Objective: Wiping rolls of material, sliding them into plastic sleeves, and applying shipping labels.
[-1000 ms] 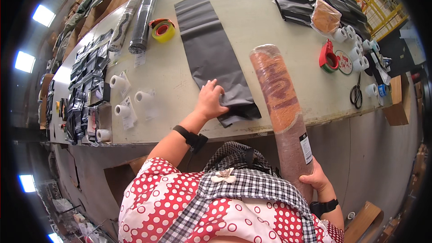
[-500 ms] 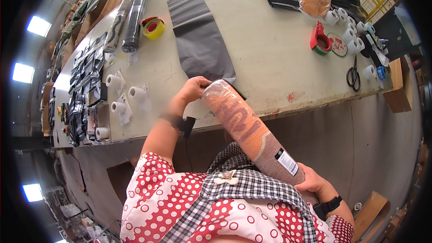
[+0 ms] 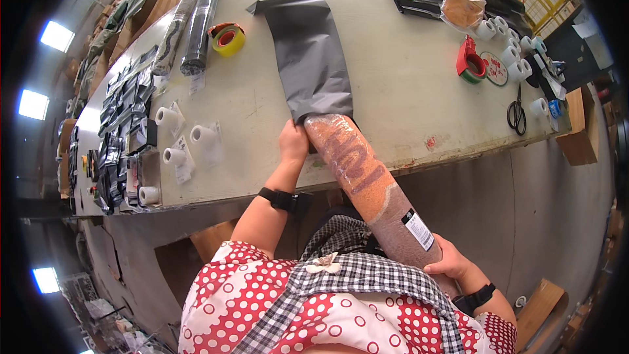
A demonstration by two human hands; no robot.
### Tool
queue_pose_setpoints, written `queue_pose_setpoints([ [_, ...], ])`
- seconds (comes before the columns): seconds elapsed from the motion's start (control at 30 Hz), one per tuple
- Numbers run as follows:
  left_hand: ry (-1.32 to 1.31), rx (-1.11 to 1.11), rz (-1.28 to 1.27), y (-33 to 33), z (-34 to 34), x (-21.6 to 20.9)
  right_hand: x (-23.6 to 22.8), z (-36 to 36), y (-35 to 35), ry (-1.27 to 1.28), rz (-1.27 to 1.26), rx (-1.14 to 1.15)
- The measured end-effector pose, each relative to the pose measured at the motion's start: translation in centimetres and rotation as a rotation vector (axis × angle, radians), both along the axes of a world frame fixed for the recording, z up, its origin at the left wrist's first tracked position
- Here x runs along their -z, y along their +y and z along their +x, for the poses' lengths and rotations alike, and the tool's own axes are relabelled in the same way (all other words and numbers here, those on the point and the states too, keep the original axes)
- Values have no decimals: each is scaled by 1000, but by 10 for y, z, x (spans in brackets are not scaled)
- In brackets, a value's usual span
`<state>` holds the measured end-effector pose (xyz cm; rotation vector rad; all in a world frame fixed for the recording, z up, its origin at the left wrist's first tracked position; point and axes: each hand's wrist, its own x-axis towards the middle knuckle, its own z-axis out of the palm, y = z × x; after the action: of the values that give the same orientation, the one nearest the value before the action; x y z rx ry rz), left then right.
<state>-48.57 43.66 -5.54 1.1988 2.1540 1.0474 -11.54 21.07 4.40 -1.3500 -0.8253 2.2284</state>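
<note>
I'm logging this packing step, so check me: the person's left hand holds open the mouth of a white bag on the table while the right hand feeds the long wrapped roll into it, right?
Not quite: the bag is dark grey, not white. The head view shows the left hand at its mouth on the table while the right hand grips the lower end of the long wrapped roll, whose top sits at the opening.

Bright, even indoor light from rectangular ceiling lamps (image 3: pixel 56 36) blown out to white glare along the left rim. Worktable (image 3: pixel 406 65) beyond the left hand (image 3: pixel 293 141) fingers is evenly lit, sharp, shadows soft and faint. Heavy fisheye bend at edges, black vignette in the corners, slight softness toward rim.
</note>
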Motion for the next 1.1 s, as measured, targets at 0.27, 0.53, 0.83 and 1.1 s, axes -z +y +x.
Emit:
queue_pose_setpoints([
  [0.27,233,285,176,59,-4,-12,29,-65,104,41,153,58],
  [0.53,242,130,-5,202,-90,18,51,-149,176,33,162,44],
  [0.83,105,359,-94,194,-111,19,33,-195,285,-753,502,-769],
  [1.1,-268,275,-168,219,-112,-2,98,-250,468,-952,1010,130],
])
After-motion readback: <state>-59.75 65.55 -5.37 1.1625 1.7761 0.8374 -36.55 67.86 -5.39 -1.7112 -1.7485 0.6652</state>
